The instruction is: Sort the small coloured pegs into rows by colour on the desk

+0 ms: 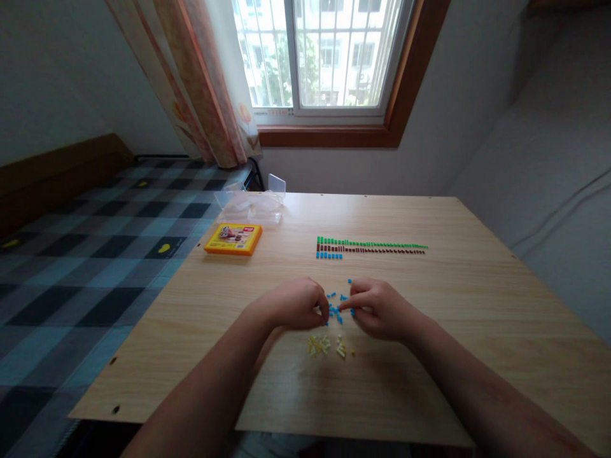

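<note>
Here on the left, the left hand (303,302) arches over the pale wooden table (477,305), wrist bent, fingers curled down; whether they pinch anything can't be told. Between the hands, small blue plastic blocks (339,318) lie scattered, and the right hand (379,308) points its index finger in among them, other fingers folded, its grip unclear too.

Print in view, but nothing legible.
At ten o'clock on the tabletop (477,305), the yellow box (233,240) bears dark characters, too small to read; toward twelve, the window frame's marked strip (274,113) is blurred.
</note>
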Available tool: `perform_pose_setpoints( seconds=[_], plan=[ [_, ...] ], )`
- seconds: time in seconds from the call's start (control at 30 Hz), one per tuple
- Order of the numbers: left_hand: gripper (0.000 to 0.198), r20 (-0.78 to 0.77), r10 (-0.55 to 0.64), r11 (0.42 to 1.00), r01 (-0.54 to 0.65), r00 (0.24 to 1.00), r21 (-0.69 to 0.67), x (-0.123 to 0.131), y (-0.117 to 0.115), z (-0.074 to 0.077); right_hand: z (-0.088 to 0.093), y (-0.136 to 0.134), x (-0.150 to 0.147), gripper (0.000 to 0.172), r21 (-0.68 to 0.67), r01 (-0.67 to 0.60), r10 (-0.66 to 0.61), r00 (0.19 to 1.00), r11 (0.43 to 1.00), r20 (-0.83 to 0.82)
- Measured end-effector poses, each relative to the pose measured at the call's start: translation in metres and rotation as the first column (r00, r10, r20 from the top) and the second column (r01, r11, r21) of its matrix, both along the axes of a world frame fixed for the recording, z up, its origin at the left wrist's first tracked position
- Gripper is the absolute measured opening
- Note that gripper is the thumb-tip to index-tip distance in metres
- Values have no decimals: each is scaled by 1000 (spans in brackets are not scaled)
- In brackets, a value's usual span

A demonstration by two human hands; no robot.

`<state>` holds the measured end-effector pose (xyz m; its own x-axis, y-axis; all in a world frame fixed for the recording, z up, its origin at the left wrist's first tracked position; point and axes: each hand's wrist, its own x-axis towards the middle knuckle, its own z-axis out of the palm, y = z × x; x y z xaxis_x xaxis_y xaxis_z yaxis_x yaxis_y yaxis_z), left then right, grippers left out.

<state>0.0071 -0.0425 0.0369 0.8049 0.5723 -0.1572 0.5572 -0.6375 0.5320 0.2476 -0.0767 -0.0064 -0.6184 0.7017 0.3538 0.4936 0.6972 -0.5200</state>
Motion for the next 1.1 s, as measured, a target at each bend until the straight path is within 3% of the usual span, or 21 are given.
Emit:
perform_pose_setpoints(
  seconds=[0.17,0.27,0.5,0.67,0.87,1.1],
  plan=[
    [23,-90,-26,999,30,996,39,3,-1,2,-1,7,2,29,38,176,-170,977,984,-132],
    [19,-56,-14,998,18,998,67,-1,3,6,1,10,6,28,47,264,-252,951,963,-182],
    [12,157,268,924,-300,951,237,-27,26,4,-2,19,13,27,9,403,-386,884,915,-263],
    [12,276,253,919,-320,927,231,-21,27,-6,-4,22,12,26,-6,395,-380,882,919,-280],
    [5,474,176,922,-312,863,227,6,9,-12,7,15,-1,17,117,335,-283,904,935,-320],
    [11,575,165,927,-326,801,188,17,-1,-12,8,12,-8,10,31,263,-231,892,964,-389]
  ],
)
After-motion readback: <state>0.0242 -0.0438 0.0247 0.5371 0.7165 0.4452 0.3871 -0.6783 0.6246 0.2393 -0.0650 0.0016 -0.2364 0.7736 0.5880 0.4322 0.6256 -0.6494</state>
